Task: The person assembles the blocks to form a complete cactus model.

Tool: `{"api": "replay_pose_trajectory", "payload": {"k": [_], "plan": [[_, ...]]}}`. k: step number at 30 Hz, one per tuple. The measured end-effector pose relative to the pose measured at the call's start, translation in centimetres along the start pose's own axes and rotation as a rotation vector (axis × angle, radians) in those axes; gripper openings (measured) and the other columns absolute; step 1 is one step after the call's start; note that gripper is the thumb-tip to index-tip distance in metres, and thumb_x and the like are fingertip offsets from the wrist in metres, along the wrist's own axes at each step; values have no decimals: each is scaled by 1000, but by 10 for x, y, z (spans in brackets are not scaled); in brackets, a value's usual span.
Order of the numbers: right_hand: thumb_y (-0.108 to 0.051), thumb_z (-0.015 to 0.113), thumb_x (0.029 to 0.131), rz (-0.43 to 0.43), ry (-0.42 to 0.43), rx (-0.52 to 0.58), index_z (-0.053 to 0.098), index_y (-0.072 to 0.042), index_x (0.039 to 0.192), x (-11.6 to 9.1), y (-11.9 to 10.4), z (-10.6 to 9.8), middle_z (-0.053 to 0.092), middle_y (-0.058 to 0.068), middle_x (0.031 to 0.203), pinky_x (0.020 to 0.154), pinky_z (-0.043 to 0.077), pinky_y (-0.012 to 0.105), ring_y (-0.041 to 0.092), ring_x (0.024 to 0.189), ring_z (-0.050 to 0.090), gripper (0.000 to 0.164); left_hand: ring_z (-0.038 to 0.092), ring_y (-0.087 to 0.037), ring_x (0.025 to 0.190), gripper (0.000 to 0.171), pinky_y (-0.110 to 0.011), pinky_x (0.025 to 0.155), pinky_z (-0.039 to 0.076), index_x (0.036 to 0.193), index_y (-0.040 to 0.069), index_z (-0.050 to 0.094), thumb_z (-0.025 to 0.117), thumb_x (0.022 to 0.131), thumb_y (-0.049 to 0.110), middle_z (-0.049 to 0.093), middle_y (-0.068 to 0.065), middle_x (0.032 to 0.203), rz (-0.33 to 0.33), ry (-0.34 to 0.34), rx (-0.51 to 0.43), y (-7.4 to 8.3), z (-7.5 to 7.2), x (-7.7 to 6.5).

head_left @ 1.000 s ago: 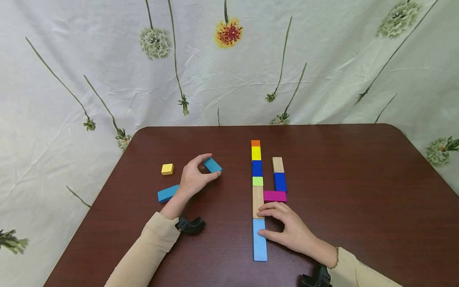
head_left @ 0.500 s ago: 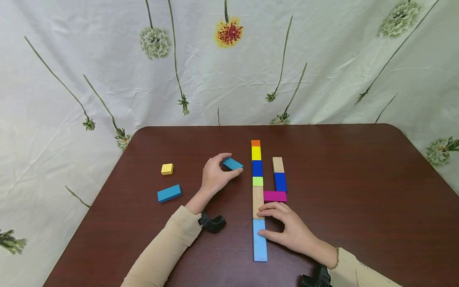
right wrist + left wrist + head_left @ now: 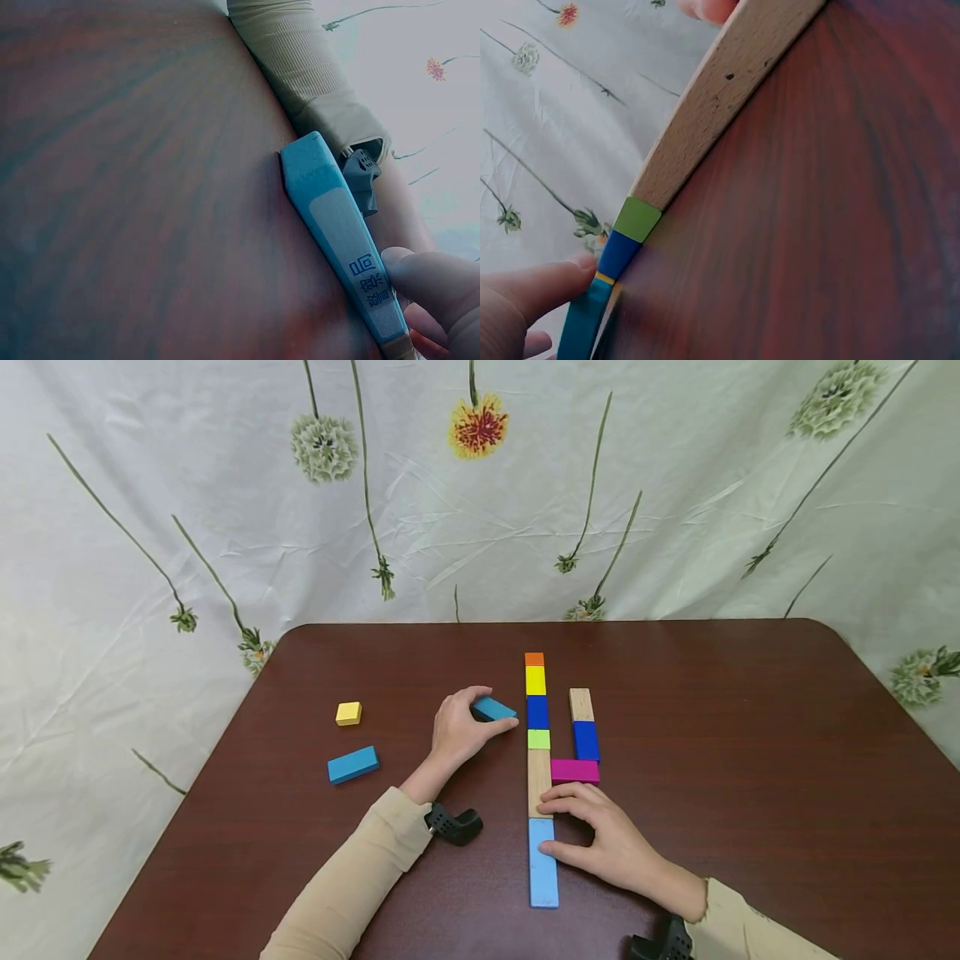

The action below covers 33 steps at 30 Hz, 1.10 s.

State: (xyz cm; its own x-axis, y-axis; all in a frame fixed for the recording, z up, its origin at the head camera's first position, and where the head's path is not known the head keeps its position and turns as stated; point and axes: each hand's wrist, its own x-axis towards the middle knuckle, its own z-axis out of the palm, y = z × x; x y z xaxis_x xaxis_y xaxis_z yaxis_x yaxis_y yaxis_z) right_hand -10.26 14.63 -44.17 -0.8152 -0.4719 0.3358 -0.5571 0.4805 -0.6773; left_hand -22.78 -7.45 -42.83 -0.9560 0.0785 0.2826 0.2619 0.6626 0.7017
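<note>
A long row of wooden blocks runs up the table in the head view: orange [image 3: 534, 658], yellow [image 3: 536, 680], dark blue [image 3: 537, 712], lime green [image 3: 538, 739], plain wood [image 3: 539, 768] and light blue [image 3: 543, 881]. My left hand [image 3: 456, 728] pinches a blue block [image 3: 495, 708] between thumb and fingers, just left of the row and apart from it. My right hand [image 3: 611, 835] rests at the row's near end, fingers on the plain block and thumb on the light blue one. The thumb [image 3: 424, 274] also shows against the light blue block's edge in the right wrist view.
Right of the row, a magenta block [image 3: 575, 771] touches the plain one, with a dark blue block [image 3: 587, 741] and a wood block [image 3: 581, 704] beyond it. A yellow block [image 3: 348, 713] and a blue block [image 3: 353, 765] lie at the table's left.
My left hand has moved right with the blue block towards the row, slowing in the last half second. My right hand and the row have stayed put.
</note>
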Motion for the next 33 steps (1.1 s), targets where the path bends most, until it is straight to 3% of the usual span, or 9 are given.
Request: {"api": "replay_pose_trajectory", "payload": {"k": [6, 13, 20, 33], "plan": [[-38, 75, 79, 11, -5, -3, 67, -22, 111, 0, 0, 0, 56, -11, 119, 91, 44, 35, 10, 110, 50, 36, 51, -26, 102, 69, -40, 83, 45, 124, 6, 59, 80, 70, 44, 58, -10, 120, 5, -100, -23, -5, -6, 3], [-40, 73, 80, 31, -14, -4, 67, -23, 111, 0, -1, 0, 56, -13, 118, 90, 44, 36, 10, 110, 50, 36, 54, -24, 97, 61, -38, 80, 48, 125, 7, 59, 83, 71, 23, 58, -10, 119, 22, -221, -84, -15, -19, 8], [-38, 74, 79, 20, -9, -11, 68, -22, 110, 0, 0, 0, 56, -12, 118, 90, 45, 36, 9, 109, 50, 36, 56, -20, 87, 43, -32, 74, 48, 115, 7, 66, 80, 75, 17, 65, -7, 103, 53, -228, -115, -24, -20, 11], [-40, 74, 79, 29, -12, -3, 68, -22, 110, 0, 0, 0, 56, -12, 118, 90, 45, 35, 10, 110, 50, 36, 55, -17, 83, 39, -31, 72, 47, 107, 11, 69, 83, 72, 23, 64, -2, 92, 27, -228, -128, -25, -19, 10]]}}
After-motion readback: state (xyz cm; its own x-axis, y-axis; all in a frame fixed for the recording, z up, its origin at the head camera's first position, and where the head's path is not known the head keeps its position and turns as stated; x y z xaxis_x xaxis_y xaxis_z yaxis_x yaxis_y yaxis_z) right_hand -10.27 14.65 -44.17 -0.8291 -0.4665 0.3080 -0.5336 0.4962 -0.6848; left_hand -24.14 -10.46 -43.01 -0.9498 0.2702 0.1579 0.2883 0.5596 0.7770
